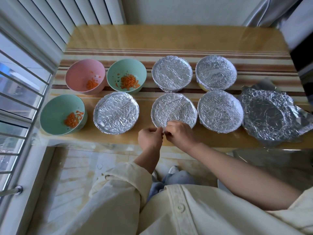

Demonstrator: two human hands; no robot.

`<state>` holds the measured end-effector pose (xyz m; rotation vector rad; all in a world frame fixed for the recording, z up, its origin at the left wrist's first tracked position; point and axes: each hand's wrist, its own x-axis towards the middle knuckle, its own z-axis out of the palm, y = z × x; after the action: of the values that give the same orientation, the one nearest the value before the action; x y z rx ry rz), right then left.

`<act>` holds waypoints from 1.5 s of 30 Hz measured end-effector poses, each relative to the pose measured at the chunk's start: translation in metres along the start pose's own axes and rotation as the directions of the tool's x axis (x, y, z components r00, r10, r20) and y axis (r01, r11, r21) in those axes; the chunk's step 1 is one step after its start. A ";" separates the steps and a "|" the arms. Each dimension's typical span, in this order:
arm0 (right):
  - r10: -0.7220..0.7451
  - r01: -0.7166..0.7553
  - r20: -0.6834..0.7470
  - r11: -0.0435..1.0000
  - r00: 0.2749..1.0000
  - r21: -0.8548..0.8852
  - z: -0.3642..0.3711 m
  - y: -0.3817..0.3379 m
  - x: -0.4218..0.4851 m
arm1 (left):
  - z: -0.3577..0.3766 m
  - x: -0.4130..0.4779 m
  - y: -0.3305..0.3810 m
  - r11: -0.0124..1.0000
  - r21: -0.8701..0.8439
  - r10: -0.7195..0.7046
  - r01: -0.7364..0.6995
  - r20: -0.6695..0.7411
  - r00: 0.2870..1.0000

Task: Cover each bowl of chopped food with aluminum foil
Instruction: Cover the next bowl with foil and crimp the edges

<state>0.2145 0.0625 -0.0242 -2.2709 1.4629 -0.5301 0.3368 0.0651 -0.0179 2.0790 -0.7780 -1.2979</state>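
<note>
Three uncovered bowls of chopped orange food stand left: a pink bowl [84,75], a back green bowl [127,68] and a front green bowl [57,107]. Crumpled loose foil [271,119] lies far right on the striped counter [118,39], beside a barred window [20,99]. The left hand [149,137] and right hand [180,133], fingers curled, pinch the near edge of the front middle foil cover [174,109].

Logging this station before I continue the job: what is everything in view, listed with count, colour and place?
foil-covered bowls: five, silver, two back right, three front
pink bowl: one, pink, back left
green bowls: two, green, back and front left
chopped food: three heaps, orange, in uncovered bowls
loose foil: one pile, silver, far right
table: one, tan striped, under everything
hands: left hand and right hand, both pinching front middle bowl's foil rim
</note>
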 end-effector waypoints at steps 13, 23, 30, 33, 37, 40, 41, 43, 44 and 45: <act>-0.025 0.026 0.024 0.997 0.999 -0.066 -0.011 0.006 -0.011 | -0.006 0.015 0.012 0.972 0.230 0.066 -0.058 -0.027 0.997; -0.062 0.063 0.013 0.994 0.998 -0.087 -0.005 0.008 -0.008 | -0.001 0.016 -0.006 0.995 0.103 0.011 -0.011 0.001 1.000; -0.054 0.054 -0.013 0.997 0.998 -0.046 -0.007 0.003 -0.007 | 0.024 0.019 -0.013 0.997 0.075 -0.028 0.020 0.105 0.994; -0.049 0.049 -0.016 0.999 0.999 -0.019 -0.005 0.002 -0.006 | 0.020 0.017 -0.010 0.994 0.107 -0.016 0.008 0.078 0.997; -0.042 0.042 0.003 0.999 0.999 -0.018 -0.002 0.002 -0.008 | 0.016 0.015 -0.008 0.986 0.164 0.015 -0.023 0.051 0.999; -0.038 0.038 0.019 0.999 0.999 -0.017 -0.002 0.002 -0.007 | 0.010 0.014 0.002 0.965 0.257 0.048 -0.057 0.040 0.998; -0.033 0.033 0.013 0.999 0.999 -0.014 -0.002 0.002 -0.006 | 0.009 0.016 0.004 0.954 0.289 0.069 -0.076 0.036 0.997; -0.024 0.024 -0.002 1.000 1.000 -0.007 -0.002 0.001 -0.004 | 0.006 0.017 0.006 0.943 0.316 0.097 -0.103 0.035 0.995; -0.022 0.022 -0.011 1.000 1.000 -0.006 -0.002 0.000 -0.004 | 0.006 0.016 0.007 0.942 0.317 0.099 -0.107 0.043 0.994; -0.020 0.020 -0.017 1.000 1.000 -0.006 -0.002 -0.001 -0.004 | 0.005 0.016 0.006 0.942 0.315 0.102 -0.112 0.048 0.994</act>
<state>0.2125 0.0660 -0.0221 -2.2929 1.4531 -0.5526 0.3370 0.0486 -0.0253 2.2295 -1.1633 -1.2118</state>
